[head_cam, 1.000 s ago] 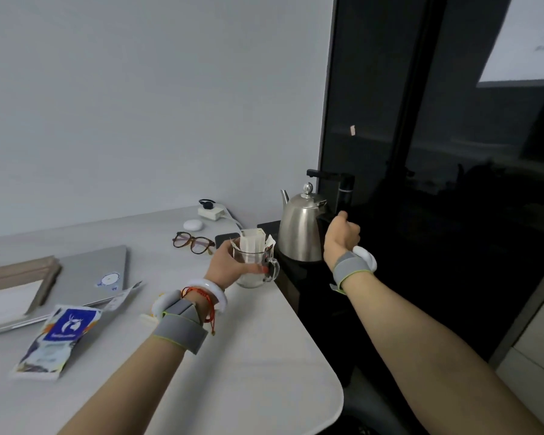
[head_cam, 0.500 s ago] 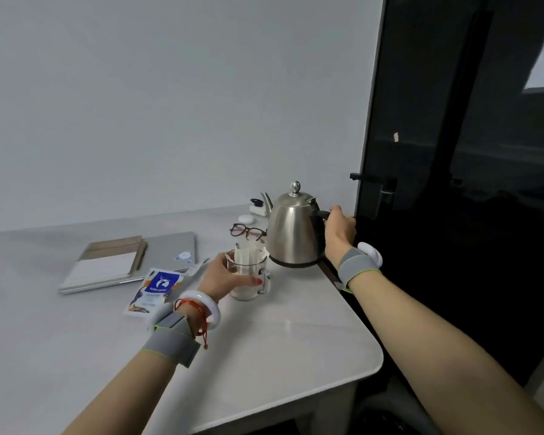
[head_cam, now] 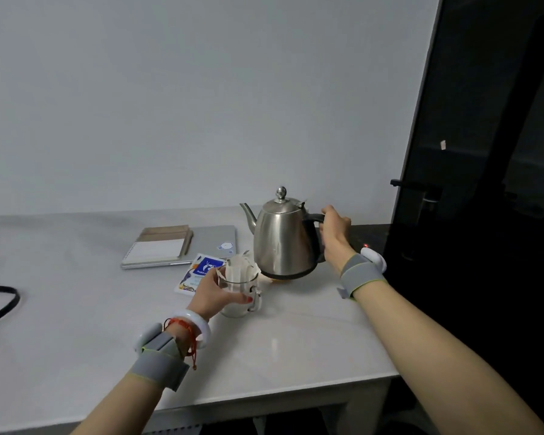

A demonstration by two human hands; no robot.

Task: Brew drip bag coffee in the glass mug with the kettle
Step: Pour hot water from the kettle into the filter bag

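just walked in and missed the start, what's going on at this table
A person is setting up to brew coffee. The left hand holds the glass mug on the white table, with the drip bag hung open in its mouth. The right hand grips the handle of the steel kettle, upright just behind the mug, spout to the left. Nothing is being poured yet.

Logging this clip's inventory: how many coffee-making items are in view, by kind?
kettle: 1
glass mug: 1
drip bag: 1
blue sachet: 1
Total: 4
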